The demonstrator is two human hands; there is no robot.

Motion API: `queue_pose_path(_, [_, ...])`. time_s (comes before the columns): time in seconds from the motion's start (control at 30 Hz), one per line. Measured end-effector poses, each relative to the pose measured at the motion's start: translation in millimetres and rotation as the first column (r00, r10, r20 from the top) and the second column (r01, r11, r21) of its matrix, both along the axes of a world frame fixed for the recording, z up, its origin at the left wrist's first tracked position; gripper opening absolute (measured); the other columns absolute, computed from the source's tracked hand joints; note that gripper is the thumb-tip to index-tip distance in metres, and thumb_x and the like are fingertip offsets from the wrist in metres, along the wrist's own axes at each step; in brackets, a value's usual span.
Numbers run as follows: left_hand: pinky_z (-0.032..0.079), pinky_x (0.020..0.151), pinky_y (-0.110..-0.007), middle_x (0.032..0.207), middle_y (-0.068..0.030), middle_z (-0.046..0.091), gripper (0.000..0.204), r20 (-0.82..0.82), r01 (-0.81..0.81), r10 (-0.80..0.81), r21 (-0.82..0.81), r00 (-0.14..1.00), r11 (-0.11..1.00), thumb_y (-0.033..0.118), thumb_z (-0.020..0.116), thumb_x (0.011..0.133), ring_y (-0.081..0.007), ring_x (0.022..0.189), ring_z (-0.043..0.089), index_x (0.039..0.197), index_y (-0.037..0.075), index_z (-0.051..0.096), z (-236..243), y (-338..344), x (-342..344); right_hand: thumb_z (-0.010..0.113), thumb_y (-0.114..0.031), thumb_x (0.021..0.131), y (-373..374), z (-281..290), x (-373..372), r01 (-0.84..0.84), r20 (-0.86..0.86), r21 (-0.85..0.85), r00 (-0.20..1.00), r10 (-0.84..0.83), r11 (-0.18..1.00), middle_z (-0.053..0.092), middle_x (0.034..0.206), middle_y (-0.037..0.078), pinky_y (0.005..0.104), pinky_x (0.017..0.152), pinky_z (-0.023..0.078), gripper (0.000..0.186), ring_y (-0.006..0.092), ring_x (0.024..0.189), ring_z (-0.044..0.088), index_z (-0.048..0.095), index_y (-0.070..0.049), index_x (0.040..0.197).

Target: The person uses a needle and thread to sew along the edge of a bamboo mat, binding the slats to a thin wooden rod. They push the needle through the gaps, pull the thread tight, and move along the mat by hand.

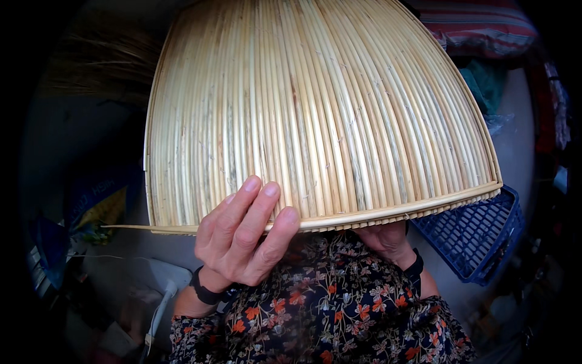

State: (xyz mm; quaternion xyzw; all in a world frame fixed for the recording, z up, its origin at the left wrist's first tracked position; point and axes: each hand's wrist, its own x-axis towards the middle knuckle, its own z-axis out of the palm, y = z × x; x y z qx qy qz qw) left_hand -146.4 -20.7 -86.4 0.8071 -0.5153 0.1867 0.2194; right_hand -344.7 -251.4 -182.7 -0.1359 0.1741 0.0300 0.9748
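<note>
A large panel of pale parallel reeds (pixel 321 109) fills most of the upper view, with a split-strip rim along its near edge. My left hand (pixel 245 233) grips this edge at left of centre, fingers bent over the rim onto the reeds and thumb out of sight. A thin loose strip end (pixel 127 226) sticks out beyond the panel's left corner. My right hand (pixel 385 241) is beneath the panel's near edge, right of centre, with its fingers mostly hidden, so I cannot tell what they hold.
A blue plastic crate (pixel 470 242) lies at the lower right. Dried stalks (pixel 109 64) are at the upper left, a blue bag (pixel 103 188) at the left, and a pale tool (pixel 167 276) below it. Striped fabric (pixel 485 24) and teal material (pixel 482 85) lie behind the panel at right.
</note>
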Motion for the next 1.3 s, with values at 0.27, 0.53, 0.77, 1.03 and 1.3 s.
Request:
queue_pose_path(0.27, [0.063,0.078,-0.031,0.115,-0.0115,0.08,0.031,0.005,-0.053,0.053,-0.079,0.999,0.995,0.01,0.082,0.093,-0.0284,0.107,0.079,0.124,0.01,0.077,13,-12,15,0.064,-0.013,0.109,-14,23,35,0.268,-0.016,-0.196,0.961,-0.276,0.943,0.066,0.143,0.014,0.0605,0.106,0.059,0.041,0.037,0.13,0.067,0.056,-0.006,0.149])
queue_pose_path(0.53, [0.06,0.073,-0.036,0.104,-0.0149,0.08,0.046,-0.194,-0.081,0.048,-0.163,0.98,0.983,0.003,0.089,0.079,-0.0296,0.088,0.078,0.124,0.002,0.078,58,-26,59,0.067,0.003,0.1,-65,88,82,0.193,0.202,-0.979,0.963,-0.181,-0.066,0.07,0.104,0.011,0.0221,0.058,0.051,0.006,0.0106,0.071,0.065,0.072,0.001,0.099])
queue_pose_path(0.77, [0.062,0.078,-0.036,0.103,-0.0171,0.079,0.044,-0.34,-0.065,0.032,-0.088,0.94,0.994,0.002,0.085,0.089,-0.0301,0.089,0.078,0.132,0.001,0.074,96,-41,83,0.077,-0.003,0.1,-37,135,147,0.521,0.526,-0.85,0.843,0.112,0.075,0.069,0.087,0.005,0.0251,0.057,0.049,0.007,0.0089,0.065,0.061,0.074,0.0,0.105])
queue_pose_path(1.03, [0.059,0.093,-0.027,0.118,-0.0118,0.078,0.047,-0.688,-0.244,0.044,-0.195,0.725,0.95,-0.005,0.08,0.095,-0.0141,0.107,0.073,0.14,-0.004,0.069,108,-43,105,0.067,0.003,0.104,-13,141,189,0.588,0.603,-0.792,0.796,0.058,0.167,0.068,0.099,0.007,0.0218,0.061,0.051,0.006,0.0091,0.073,0.063,0.072,-0.001,0.106])
queue_pose_path(1.3, [0.057,0.1,-0.026,0.126,-0.0081,0.075,0.048,-0.767,-0.324,0.048,-0.213,0.64,0.922,-0.007,0.077,0.097,-0.0104,0.112,0.069,0.144,-0.007,0.065,112,-41,115,0.073,-0.003,0.1,-9,147,223,0.555,0.571,-0.799,0.821,-0.002,0.232,0.069,0.083,0.009,0.0313,0.065,0.054,0.006,0.0174,0.07,0.068,0.071,0.001,0.097])
